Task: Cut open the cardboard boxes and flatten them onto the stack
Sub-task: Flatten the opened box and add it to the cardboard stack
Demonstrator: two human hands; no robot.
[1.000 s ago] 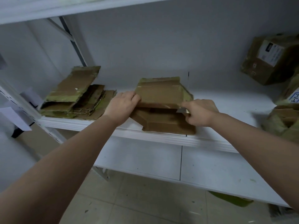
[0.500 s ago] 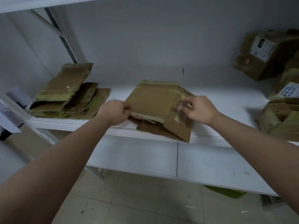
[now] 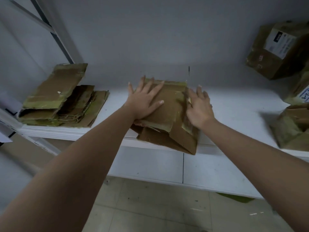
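Both hands have let go of the box [image 3: 167,108] edges and are now pressing it flat, fingers spread: left hand [image 3: 143,101] on top, right hand [image 3: 199,108] on its right side. It is lying on the shelf [image 3: 234,106], right of the stack [image 3: 58,101].

Open white shelf [image 3: 234,104] surface is lying between the flattened box [image 3: 168,118] and the sealed boxes [image 3: 277,51] crowding the right end. The flattened stack [image 3: 58,101] is occupying the left end, with a bare strip lying beside it.
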